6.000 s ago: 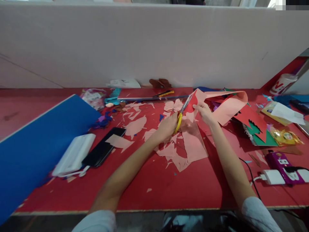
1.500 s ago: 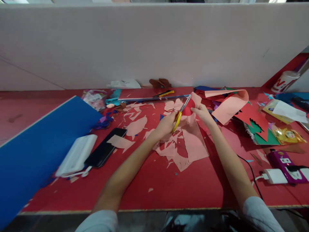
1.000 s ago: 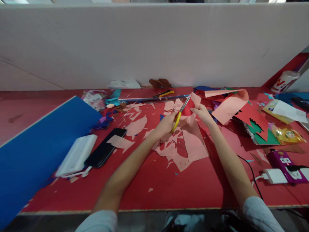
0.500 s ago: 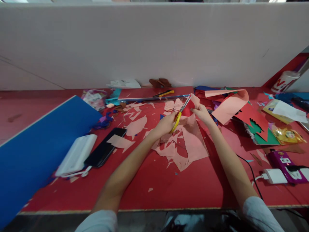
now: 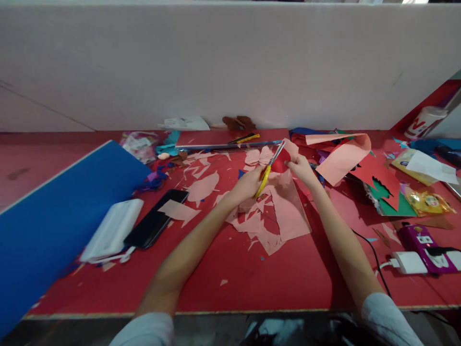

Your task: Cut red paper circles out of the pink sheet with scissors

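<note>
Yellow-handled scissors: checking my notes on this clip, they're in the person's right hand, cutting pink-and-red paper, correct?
Not quite: the head view shows the yellow-handled scissors in the left hand, not the right hand. They are at the pink-and-red paper, as you said.

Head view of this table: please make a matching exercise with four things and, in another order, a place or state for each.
Things:
1. scissors
2. paper
3. phone
4. charger

States:
A. joined to a black cable
B. pinched by the right hand
C. lying left of the hands
D. held in the left hand

Pairs: 1-D, 2-B, 3-C, 4-A
</note>
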`<action>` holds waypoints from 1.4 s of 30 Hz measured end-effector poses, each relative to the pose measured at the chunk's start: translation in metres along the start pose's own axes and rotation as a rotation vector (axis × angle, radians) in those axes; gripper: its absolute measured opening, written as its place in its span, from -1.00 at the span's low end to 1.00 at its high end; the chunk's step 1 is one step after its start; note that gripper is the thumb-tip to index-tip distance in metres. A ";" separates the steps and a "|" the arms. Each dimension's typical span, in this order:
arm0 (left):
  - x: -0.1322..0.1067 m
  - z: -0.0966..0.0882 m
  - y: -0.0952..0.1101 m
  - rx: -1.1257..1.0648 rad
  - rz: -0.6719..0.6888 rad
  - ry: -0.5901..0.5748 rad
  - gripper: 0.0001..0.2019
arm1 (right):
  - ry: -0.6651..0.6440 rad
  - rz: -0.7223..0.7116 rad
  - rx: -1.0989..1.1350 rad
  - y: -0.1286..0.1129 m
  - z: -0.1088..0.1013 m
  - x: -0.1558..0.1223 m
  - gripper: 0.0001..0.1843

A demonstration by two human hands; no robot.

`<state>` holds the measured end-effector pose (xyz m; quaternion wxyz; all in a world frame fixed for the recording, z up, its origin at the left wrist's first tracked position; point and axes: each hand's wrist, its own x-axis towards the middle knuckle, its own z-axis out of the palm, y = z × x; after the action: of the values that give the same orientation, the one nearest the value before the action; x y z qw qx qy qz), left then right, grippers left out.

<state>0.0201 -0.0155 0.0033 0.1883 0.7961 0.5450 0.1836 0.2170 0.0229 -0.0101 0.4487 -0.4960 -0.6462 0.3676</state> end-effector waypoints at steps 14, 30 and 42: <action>0.001 0.005 -0.005 -0.075 0.045 0.036 -0.65 | -0.062 -0.082 0.151 0.003 0.004 0.001 -0.84; 0.000 0.007 -0.007 -0.010 0.058 0.045 -0.64 | -0.089 -0.088 0.246 0.003 0.005 0.001 -0.84; 0.000 0.006 -0.005 -0.083 0.059 0.034 -0.67 | -0.095 -0.062 0.318 -0.001 0.006 0.001 -0.82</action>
<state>0.0190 -0.0141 -0.0046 0.2063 0.8003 0.5162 0.2249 0.2110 0.0235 -0.0110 0.5016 -0.3808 -0.6154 0.4740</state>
